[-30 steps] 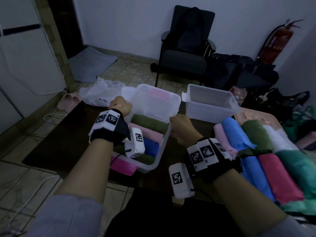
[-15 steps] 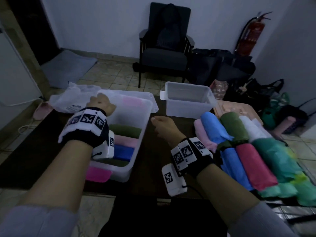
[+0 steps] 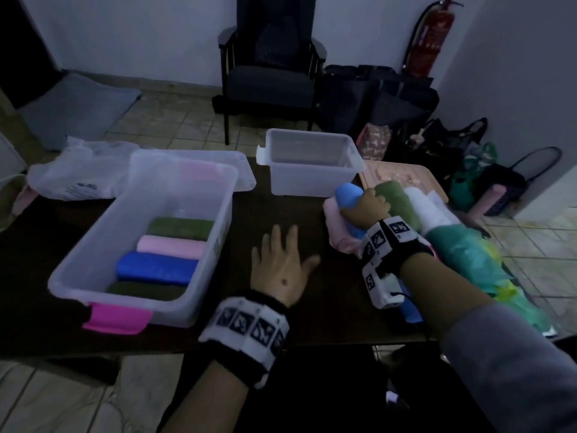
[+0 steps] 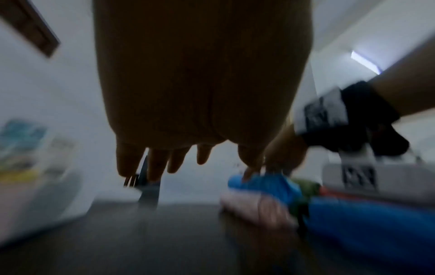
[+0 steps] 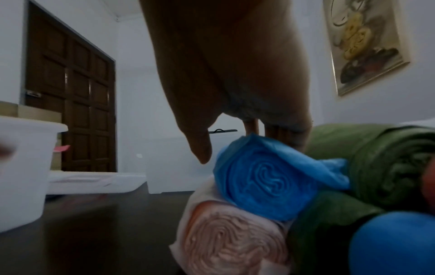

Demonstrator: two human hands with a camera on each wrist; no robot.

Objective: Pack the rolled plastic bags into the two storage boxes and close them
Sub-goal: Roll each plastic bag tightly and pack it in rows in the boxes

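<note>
Right hand (image 3: 371, 205): fingers curled over the light blue roll (image 3: 349, 195) atop the pile at the table's right
Left hand (image 3: 282, 264): flat, fingers spread, over the dark table (image 3: 281, 323)
Near box (image 3: 93, 245): open, holds four rolls
Far box (image 3: 312, 179): open
Writing: print on white bag (image 3: 78, 179) too blurred to read

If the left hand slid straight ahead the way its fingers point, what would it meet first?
Probably the small empty translucent plastic storage box. The left hand lies flat and open on the dark table, fingers aimed toward that box's near wall, bare tabletop between; depth is uncertain.
</note>
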